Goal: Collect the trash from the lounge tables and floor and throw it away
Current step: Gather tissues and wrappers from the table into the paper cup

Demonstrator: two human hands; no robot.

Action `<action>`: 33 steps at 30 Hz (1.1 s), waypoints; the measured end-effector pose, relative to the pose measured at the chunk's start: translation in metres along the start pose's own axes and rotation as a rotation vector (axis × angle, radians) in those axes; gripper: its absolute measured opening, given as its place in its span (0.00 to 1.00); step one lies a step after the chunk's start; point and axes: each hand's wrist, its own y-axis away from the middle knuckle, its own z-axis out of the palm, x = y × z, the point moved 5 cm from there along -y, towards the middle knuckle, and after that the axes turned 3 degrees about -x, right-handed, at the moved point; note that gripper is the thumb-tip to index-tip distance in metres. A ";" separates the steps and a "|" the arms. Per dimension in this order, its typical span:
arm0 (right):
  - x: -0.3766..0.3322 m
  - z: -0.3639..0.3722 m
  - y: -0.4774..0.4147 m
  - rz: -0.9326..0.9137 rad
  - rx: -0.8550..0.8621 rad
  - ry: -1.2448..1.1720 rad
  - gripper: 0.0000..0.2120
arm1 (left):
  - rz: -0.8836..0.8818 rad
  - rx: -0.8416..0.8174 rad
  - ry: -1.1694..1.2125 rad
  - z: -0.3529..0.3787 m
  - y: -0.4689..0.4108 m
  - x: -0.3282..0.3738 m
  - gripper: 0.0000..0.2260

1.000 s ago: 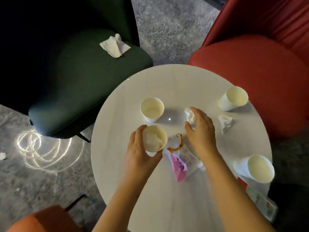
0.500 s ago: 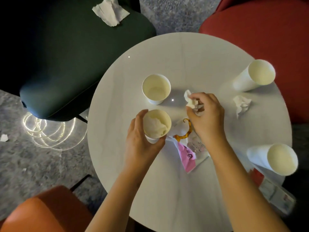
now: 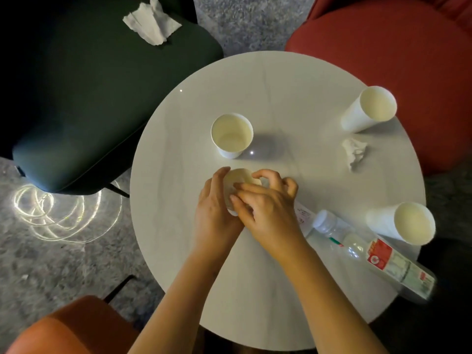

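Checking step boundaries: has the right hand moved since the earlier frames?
Yes: relative to the standing cup, the right hand moved left, over the held cup in the left hand.

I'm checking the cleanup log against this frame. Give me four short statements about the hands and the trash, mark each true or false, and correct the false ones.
1. The left hand grips a paper cup. True.
2. The plastic bottle stands upright. False: it lies on its side on the table.
3. Three other cups stand on the table, free of both hands. True.
4. The unfolded tissue lies on the red chair. False: it lies on the green chair.
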 end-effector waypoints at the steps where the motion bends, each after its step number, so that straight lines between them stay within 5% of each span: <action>1: -0.001 0.000 0.000 -0.020 -0.010 -0.001 0.14 | 0.001 -0.001 -0.009 0.001 0.000 -0.001 0.28; 5: 0.011 -0.017 -0.002 0.003 0.139 -0.187 0.14 | -0.001 0.009 0.019 0.002 -0.001 0.001 0.31; 9: 0.069 -0.041 -0.003 0.305 0.368 -0.261 0.10 | -0.016 0.016 -0.002 0.007 -0.003 0.011 0.34; 13: 0.136 -0.040 -0.009 0.683 0.222 -0.053 0.18 | -0.017 0.037 -0.013 0.011 -0.006 0.017 0.31; 16: 0.163 -0.033 -0.015 0.757 0.093 -0.011 0.21 | -0.015 0.045 -0.014 0.013 -0.008 0.016 0.29; 26: 0.166 -0.019 -0.012 0.648 0.125 -0.135 0.11 | -0.015 0.046 0.020 0.014 -0.004 0.010 0.29; 33: 0.071 -0.045 -0.012 0.171 0.180 -0.459 0.10 | -0.033 0.075 0.046 0.011 0.002 0.011 0.29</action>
